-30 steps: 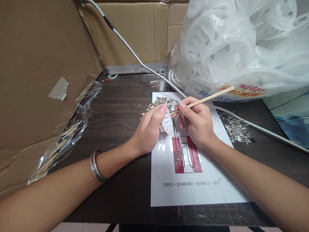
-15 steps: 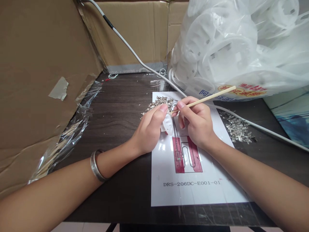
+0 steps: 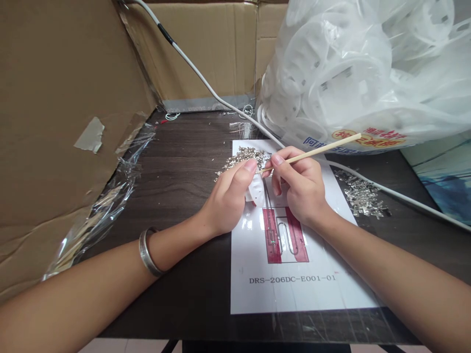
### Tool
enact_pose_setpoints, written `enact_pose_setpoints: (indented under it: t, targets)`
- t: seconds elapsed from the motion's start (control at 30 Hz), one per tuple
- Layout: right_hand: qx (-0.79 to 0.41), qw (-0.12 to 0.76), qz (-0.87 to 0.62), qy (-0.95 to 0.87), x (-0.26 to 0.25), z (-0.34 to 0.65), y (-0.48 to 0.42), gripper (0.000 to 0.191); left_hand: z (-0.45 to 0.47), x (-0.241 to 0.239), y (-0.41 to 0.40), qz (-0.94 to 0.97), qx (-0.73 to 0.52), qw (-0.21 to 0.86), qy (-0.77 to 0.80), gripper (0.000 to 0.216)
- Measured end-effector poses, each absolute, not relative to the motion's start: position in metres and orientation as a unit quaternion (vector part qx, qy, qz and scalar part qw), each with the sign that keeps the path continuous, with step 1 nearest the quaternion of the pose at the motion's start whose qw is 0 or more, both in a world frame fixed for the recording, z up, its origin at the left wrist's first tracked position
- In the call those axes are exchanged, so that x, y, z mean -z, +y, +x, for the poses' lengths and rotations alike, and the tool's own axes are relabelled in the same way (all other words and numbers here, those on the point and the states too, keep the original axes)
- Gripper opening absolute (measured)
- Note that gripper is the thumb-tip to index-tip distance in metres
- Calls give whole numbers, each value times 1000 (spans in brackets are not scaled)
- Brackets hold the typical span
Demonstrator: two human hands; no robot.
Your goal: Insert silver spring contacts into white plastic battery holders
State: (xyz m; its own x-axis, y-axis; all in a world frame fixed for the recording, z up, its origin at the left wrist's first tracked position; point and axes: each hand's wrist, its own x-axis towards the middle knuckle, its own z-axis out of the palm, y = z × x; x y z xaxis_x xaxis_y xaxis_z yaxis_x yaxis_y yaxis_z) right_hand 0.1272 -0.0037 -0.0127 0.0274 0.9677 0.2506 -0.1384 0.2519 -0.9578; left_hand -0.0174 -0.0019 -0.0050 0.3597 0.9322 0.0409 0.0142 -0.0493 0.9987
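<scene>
My left hand (image 3: 227, 201) is curled round a small white plastic part (image 3: 256, 190), holding it upright over the top of a white printed sheet (image 3: 294, 289). My right hand (image 3: 300, 189) pinches a thin wooden stick (image 3: 316, 151) like a pen, its tip against the top of the white part. A metal bangle (image 3: 147, 252) sits on my left wrist. Just beyond my fingers lies a heap of small silver metal pieces (image 3: 245, 156).
A second heap of silver pieces (image 3: 362, 196) lies right of the sheet. A big clear bag of white plastic discs (image 3: 360, 73) fills the back right. A white cable (image 3: 206, 83) crosses the dark table (image 3: 184, 166). Cardboard walls (image 3: 59, 108) stand left and behind.
</scene>
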Motion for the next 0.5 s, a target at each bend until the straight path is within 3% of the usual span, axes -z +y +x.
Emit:
enact_pose_setpoints:
  t: [0.3,0.5]
  targets:
    - [-454,565,-428,-539,14,128,-3,30,-19,10,1,580,-409,588,388,53]
    - [-463,557,-422,-546,13,126,-5,23,-20,12,2,556,-407,608,395,60]
